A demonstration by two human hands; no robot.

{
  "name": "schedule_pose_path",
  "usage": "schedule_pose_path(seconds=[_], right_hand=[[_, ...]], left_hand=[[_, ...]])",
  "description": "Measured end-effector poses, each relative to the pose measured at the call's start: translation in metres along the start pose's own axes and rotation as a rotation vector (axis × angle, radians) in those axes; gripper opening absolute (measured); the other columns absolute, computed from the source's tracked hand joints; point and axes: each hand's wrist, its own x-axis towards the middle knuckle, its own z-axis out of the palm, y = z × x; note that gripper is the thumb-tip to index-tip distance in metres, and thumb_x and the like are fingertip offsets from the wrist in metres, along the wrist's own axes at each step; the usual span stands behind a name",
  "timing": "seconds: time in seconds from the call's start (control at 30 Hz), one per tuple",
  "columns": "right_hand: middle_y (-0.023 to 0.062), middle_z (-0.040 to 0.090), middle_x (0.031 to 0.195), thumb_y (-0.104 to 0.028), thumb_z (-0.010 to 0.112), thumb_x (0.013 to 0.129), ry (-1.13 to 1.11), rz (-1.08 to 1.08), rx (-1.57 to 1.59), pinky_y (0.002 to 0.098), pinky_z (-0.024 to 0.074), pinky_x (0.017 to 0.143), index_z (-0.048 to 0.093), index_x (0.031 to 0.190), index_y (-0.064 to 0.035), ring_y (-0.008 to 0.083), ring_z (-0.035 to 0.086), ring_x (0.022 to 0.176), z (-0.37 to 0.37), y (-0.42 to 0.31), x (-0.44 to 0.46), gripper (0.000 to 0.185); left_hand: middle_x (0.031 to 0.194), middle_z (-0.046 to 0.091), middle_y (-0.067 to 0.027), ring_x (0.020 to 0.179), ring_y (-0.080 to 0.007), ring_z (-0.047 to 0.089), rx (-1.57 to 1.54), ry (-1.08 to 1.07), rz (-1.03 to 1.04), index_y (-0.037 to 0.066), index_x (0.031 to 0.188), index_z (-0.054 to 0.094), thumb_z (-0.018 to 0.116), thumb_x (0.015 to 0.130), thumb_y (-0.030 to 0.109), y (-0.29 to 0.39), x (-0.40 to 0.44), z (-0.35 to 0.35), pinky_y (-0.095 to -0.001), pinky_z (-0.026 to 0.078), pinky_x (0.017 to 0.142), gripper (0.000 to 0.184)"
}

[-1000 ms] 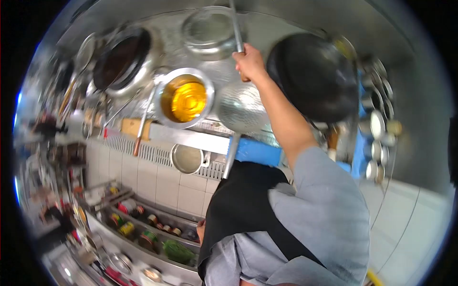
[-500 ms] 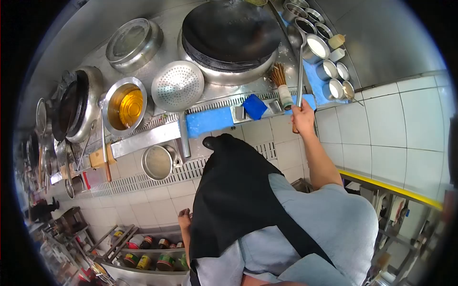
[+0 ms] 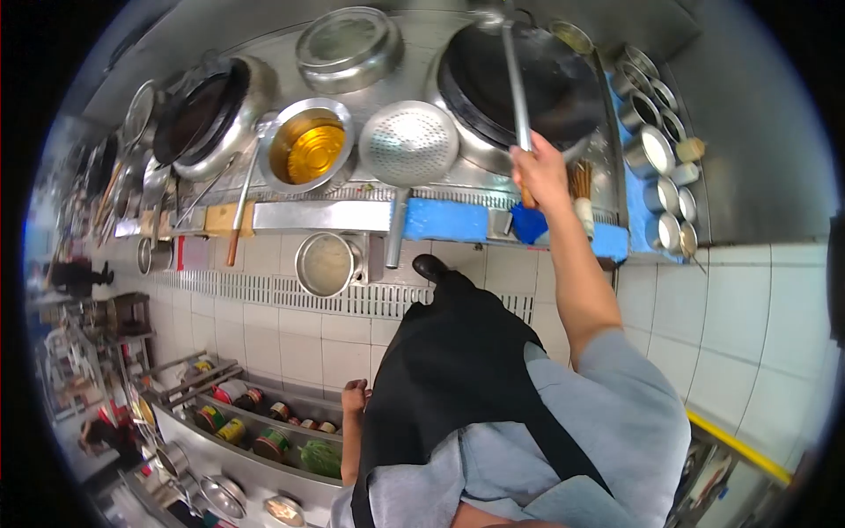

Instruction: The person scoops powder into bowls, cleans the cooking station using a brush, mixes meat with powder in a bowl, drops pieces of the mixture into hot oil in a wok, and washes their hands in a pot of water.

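My right hand (image 3: 540, 176) grips a long ladle (image 3: 518, 88) by its wooden-ended handle. The ladle reaches over a large black wok (image 3: 475, 75) on the right burner, its bowl near the far rim and blurred. My left hand (image 3: 356, 398) hangs low beside my black apron (image 3: 440, 378), fingers loosely bent and partly apart, nothing visible in it. Left of the wok, a perforated strainer (image 3: 408, 145) lies with its handle over the counter edge. Beside it stands a metal pot (image 3: 280, 167) of yellow oil. A bamboo brush (image 3: 583, 207) and a blue cloth (image 3: 529, 225) are by my right forearm.
Several metal seasoning containers (image 3: 651, 151) line the right side. Another wok (image 3: 198, 114) sits on the left burner. A pot of cloudy liquid (image 3: 326, 264) stands out in front of the counter. Behind me is a shelf (image 3: 290, 475) with jars and cans.
My right hand has moved forward with the ladle, from the counter's front edge to over the wok. The view has shifted right. My left hand still hangs low.
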Motion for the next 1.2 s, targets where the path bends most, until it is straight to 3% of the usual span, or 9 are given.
schedule_pose_path(seconds=[0.13, 0.23, 0.33, 0.53, 0.77, 0.87, 0.97, 1.1, 1.2], right_hand=[[0.0039, 0.062, 0.072, -0.011, 0.067, 0.088, -0.216, -0.056, -0.189, 0.0278, 0.0455, 0.050, 0.065, 0.118, 0.0023, 0.0102, 0.056, 0.055, 0.100, 0.014, 0.129, 0.033], [0.0126, 0.063, 0.066, -0.014, 0.068, 0.082, -0.219, 0.141, -0.232, 0.0367, 0.0468, 0.049, 0.061, 0.089, 0.0038, 0.0202, 0.061, 0.053, 0.185, 0.000, 0.193, 0.021], [0.0152, 0.060, 0.062, -0.007, 0.063, 0.081, -0.260, 0.219, -0.271, 0.0376, 0.0424, 0.042, 0.057, 0.081, 0.0025, 0.0232, 0.058, 0.050, 0.258, 0.017, 0.250, 0.012], [0.0085, 0.059, 0.071, -0.007, 0.063, 0.089, -0.459, 0.612, 1.137, 0.0312, 0.0457, 0.052, 0.058, 0.089, -0.0031, 0.0201, 0.059, 0.062, 0.293, 0.030, 0.301, 0.006], [0.0027, 0.058, 0.082, -0.011, 0.060, 0.093, -0.530, 0.498, 1.391, 0.0260, 0.0438, 0.055, 0.052, 0.120, 0.0057, 0.0114, 0.056, 0.064, 0.260, 0.018, 0.308, 0.032], [0.0029, 0.060, 0.082, -0.016, 0.061, 0.093, -0.617, 0.437, 1.438, 0.0275, 0.0440, 0.055, 0.058, 0.106, -0.0011, 0.0138, 0.057, 0.064, 0.255, 0.015, 0.324, 0.020], [0.0052, 0.063, 0.082, -0.017, 0.062, 0.091, -0.690, 0.430, 1.290, 0.0289, 0.0464, 0.057, 0.058, 0.107, -0.0009, 0.0158, 0.061, 0.069, 0.253, 0.015, 0.330, 0.023], [0.0163, 0.068, 0.076, -0.016, 0.064, 0.086, -0.405, 0.187, 0.133, 0.0380, 0.0526, 0.053, 0.059, 0.111, 0.0004, 0.0245, 0.068, 0.061, 0.259, 0.047, 0.329, 0.030], [0.0237, 0.069, 0.081, -0.010, 0.061, 0.085, -0.302, 0.124, -0.263, 0.0427, 0.0559, 0.054, 0.059, 0.117, 0.0007, 0.0295, 0.070, 0.058, 0.253, 0.038, 0.296, 0.034]], left_hand=[[0.090, 0.071, -0.0124, 0.074, -0.0310, 0.070, 0.044, 0.119, 0.107, 0.005, 0.106, 0.071, 0.073, 0.084, 0.022, -0.025, -0.017, 0.003, -0.0398, 0.057, 0.066, 0.028], [0.090, 0.072, -0.0119, 0.080, -0.0291, 0.071, 0.445, 0.151, 0.554, 0.004, 0.105, 0.071, 0.072, 0.086, 0.021, -0.109, 0.002, 0.004, -0.0402, 0.057, 0.070, 0.026], [0.090, 0.072, -0.0117, 0.081, -0.0268, 0.071, 0.314, 0.152, 0.266, 0.003, 0.104, 0.070, 0.071, 0.088, 0.021, -0.107, -0.025, 0.023, -0.0387, 0.056, 0.070, 0.025], [0.091, 0.073, -0.0112, 0.081, -0.0223, 0.069, 0.099, 0.150, -0.038, 0.001, 0.103, 0.070, 0.070, 0.091, 0.021, -0.070, -0.047, 0.050, -0.0359, 0.055, 0.071, 0.024], [0.092, 0.073, -0.0106, 0.081, -0.0170, 0.068, -0.061, 0.177, -0.080, -0.002, 0.101, 0.069, 0.068, 0.095, 0.022, -0.008, -0.033, 0.051, -0.0325, 0.054, 0.072, 0.025], [0.093, 0.073, -0.0104, 0.081, -0.0147, 0.067, -0.150, 0.179, -0.038, -0.003, 0.100, 0.069, 0.067, 0.097, 0.022, 0.023, -0.015, 0.046, -0.0310, 0.053, 0.072, 0.026], [0.092, 0.072, -0.0091, 0.082, -0.0152, 0.065, -0.083, 0.145, 0.148, -0.003, 0.103, 0.066, 0.067, 0.098, 0.021, 0.081, -0.013, 0.031, -0.0314, 0.053, 0.074, 0.025], [0.092, 0.072, -0.0102, 0.084, -0.0156, 0.065, -0.462, 0.094, 0.137, -0.003, 0.106, 0.065, 0.068, 0.097, 0.022, 0.080, 0.016, 0.031, -0.0318, 0.053, 0.075, 0.027], [0.092, 0.072, -0.0102, 0.085, -0.0158, 0.065, -0.216, 0.099, 0.040, -0.003, 0.106, 0.065, 0.068, 0.097, 0.022, 0.080, 0.019, 0.043, -0.0315, 0.053, 0.075, 0.027]])
